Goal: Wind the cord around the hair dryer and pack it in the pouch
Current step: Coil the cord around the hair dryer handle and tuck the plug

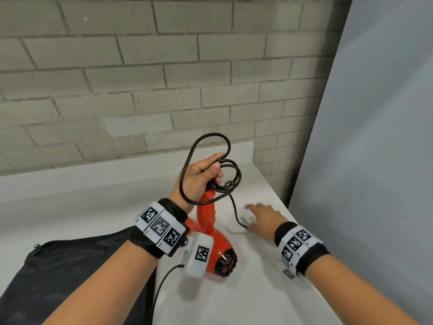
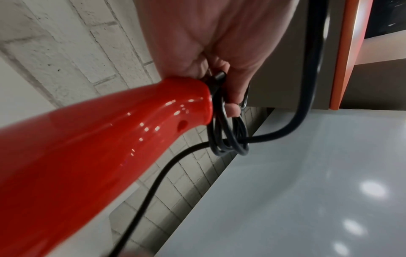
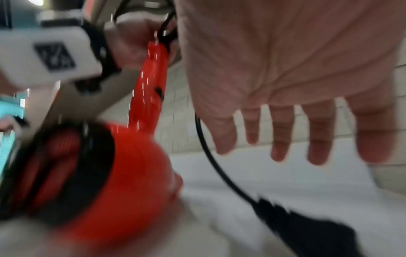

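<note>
Left hand (image 1: pixel 202 172): gripping cord (image 1: pixel 212 146) loops at the red hair dryer (image 1: pixel 212 240) handle's end; dryer body on the counter (image 1: pixel 269 289)
Right hand (image 1: pixel 263 219): fingers spread, over the plug end
Pouch (image 1: pixel 70 273): black, flat at left; contents not visible

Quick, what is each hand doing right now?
Left hand: fingers curled round loops of the black cord at the red hair dryer handle's end.
Right hand: open, fingers spread, holding nothing.
</note>
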A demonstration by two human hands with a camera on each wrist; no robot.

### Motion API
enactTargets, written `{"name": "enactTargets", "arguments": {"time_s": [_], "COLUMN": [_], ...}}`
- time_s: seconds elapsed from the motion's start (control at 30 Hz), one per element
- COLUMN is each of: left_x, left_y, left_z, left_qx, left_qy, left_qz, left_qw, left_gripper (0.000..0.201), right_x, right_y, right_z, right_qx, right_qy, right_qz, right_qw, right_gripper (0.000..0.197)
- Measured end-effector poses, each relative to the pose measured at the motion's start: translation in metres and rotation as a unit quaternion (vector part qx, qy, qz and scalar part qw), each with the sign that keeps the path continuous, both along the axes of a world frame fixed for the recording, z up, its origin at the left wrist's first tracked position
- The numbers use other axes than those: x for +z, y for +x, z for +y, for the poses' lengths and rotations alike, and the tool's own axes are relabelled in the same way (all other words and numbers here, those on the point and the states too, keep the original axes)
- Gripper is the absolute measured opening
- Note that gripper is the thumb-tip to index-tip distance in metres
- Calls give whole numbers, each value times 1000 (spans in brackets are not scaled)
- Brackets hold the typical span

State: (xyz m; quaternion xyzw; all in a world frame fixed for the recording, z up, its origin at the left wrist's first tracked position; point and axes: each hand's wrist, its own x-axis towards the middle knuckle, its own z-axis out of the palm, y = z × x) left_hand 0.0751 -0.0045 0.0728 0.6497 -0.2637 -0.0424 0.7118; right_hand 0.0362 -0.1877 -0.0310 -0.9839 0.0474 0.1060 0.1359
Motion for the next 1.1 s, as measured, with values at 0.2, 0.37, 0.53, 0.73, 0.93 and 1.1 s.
{"name": "enactTargets", "arguments": {"time_s": [0.2, 0.37, 0.53, 0.73, 0.93, 1.1], "left_x": [2, 0, -2, -2, 1, 0], "left_y": [-1, 0, 1, 1, 1, 3], "left_z": [-2, 2, 4, 1, -3, 0], "left_qx": [2, 3, 20, 23, 21, 16], "left_qy": [22, 19, 1, 0, -1, 2], "left_qz": [-10, 16, 55, 60, 70, 62], "left_qw": [1000, 1000, 998, 998, 997, 998], "left_gripper": [34, 34, 31, 32, 33, 26], "right_x": [57, 40, -13, 5, 53, 26], "right_y": [4, 16, 30, 20, 9, 17], "right_z": [46, 36, -7, -3, 37, 27], "right_qx": [65, -56, -170, -71, 140, 21], "right_qy": [407, 390, 124, 195, 161, 208], "right_qz": [-184, -228, -7, -112, -256, -159], "right_qw": [892, 890, 978, 972, 943, 965], "right_gripper": [33, 17, 19, 73, 20, 20]}}
